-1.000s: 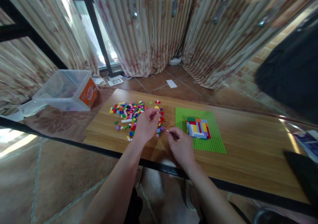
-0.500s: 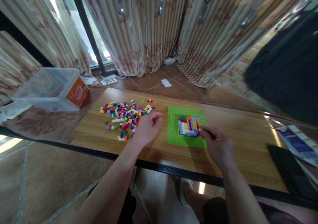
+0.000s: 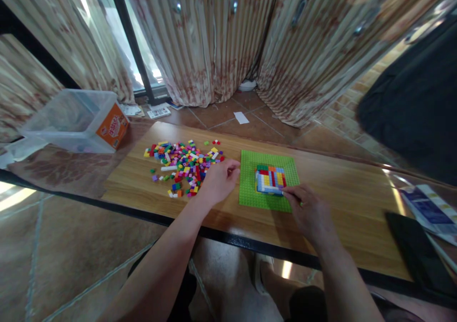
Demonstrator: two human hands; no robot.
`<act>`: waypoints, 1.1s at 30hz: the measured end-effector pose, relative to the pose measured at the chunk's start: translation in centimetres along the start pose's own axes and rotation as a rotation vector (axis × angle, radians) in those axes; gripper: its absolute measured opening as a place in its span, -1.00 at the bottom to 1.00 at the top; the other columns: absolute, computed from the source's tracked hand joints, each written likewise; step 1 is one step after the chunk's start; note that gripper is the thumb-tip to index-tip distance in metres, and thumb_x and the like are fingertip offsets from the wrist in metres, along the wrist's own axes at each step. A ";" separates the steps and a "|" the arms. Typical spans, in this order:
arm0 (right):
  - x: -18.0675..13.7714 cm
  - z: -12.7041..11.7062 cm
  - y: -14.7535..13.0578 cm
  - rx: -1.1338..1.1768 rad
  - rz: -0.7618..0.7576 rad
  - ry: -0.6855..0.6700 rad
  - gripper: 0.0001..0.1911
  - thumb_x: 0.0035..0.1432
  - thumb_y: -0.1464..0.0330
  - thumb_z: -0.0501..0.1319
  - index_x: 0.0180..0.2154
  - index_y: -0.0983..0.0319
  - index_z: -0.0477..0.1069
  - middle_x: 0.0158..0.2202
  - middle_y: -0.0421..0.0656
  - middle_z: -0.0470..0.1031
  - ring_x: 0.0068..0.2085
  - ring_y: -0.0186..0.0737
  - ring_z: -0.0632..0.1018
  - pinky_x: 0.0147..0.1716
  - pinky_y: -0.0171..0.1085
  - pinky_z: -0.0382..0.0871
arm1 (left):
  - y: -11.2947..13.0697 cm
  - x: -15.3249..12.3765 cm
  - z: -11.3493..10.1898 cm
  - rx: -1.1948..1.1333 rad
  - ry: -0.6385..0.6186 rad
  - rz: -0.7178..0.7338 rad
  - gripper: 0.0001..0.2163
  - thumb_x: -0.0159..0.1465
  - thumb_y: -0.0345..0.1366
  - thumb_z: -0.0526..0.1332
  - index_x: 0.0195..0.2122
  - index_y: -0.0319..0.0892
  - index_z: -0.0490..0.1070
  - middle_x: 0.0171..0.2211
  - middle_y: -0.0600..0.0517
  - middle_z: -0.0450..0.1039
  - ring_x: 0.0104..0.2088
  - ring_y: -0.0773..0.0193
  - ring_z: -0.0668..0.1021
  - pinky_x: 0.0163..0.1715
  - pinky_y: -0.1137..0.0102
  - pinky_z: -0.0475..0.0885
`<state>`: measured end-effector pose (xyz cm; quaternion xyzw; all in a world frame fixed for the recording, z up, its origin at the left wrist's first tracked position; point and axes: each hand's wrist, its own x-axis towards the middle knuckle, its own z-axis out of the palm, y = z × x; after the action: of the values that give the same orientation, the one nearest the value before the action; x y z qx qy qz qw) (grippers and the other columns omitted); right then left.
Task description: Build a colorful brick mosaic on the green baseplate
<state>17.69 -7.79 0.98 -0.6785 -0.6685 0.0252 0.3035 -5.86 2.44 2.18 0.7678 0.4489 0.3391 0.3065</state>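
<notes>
A green baseplate [image 3: 250, 188] lies on the wooden table [image 3: 342, 203], bearing a small block of coloured bricks [image 3: 270, 179]. My right hand [image 3: 309, 211] rests on the baseplate's near right corner, its fingers pinched together at the block's front right edge; what they hold is too small to make out. My left hand [image 3: 218, 183] lies curled on the table just left of the baseplate, its fingertips close together, beside a scattered pile of loose coloured bricks [image 3: 183, 162].
A clear plastic bin [image 3: 71, 122] with an orange label stands at the left, off the wooden board. A dark flat object [image 3: 414, 246] and a printed leaflet [image 3: 430, 210] lie at the right end. Striped curtains hang behind the table.
My right hand has moved from beside the brick pile over to the baseplate and now pinches at the block's front right edge. My left hand has drifted right, toward the baseplate's left edge.
</notes>
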 end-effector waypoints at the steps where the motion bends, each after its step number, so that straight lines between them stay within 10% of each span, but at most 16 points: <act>1: 0.0 0.0 -0.1 -0.014 -0.008 -0.009 -0.71 0.29 0.26 0.08 -0.29 0.23 0.53 -0.29 -0.08 0.55 -0.30 -0.16 0.57 -0.28 -0.19 0.42 | 0.0 0.0 0.0 0.006 -0.001 0.000 -0.84 0.28 -0.43 0.14 -0.19 -0.21 0.50 -0.27 -0.02 0.61 -0.26 0.25 0.62 -0.23 0.35 0.49; 21: 0.2 0.7 -1.7 -0.222 0.049 0.022 -0.65 0.26 0.34 0.00 -0.30 0.28 0.55 -0.31 0.00 0.54 -0.31 -0.10 0.52 -0.30 -0.15 0.36 | 2.0 -1.1 1.8 0.062 -0.134 0.002 -0.78 0.29 -0.40 0.12 -0.10 -0.19 0.50 -0.25 -0.02 0.58 -0.29 0.25 0.59 -0.20 0.33 0.50; 33: 0.2 1.0 -3.0 -0.374 0.111 0.047 -0.64 0.25 0.35 0.00 -0.28 0.30 0.57 -0.34 0.01 0.52 -0.37 -0.12 0.48 -0.44 -0.22 0.20 | 3.1 -2.6 4.3 0.169 -0.275 0.259 -0.69 0.32 -0.39 0.11 0.08 -0.15 0.37 0.17 -0.08 0.29 0.16 0.16 0.43 0.19 0.25 0.36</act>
<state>14.58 -7.42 1.57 -0.7594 -0.6158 -0.0985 0.1858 -1.89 -1.83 1.42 0.8812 0.3273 0.2286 0.2532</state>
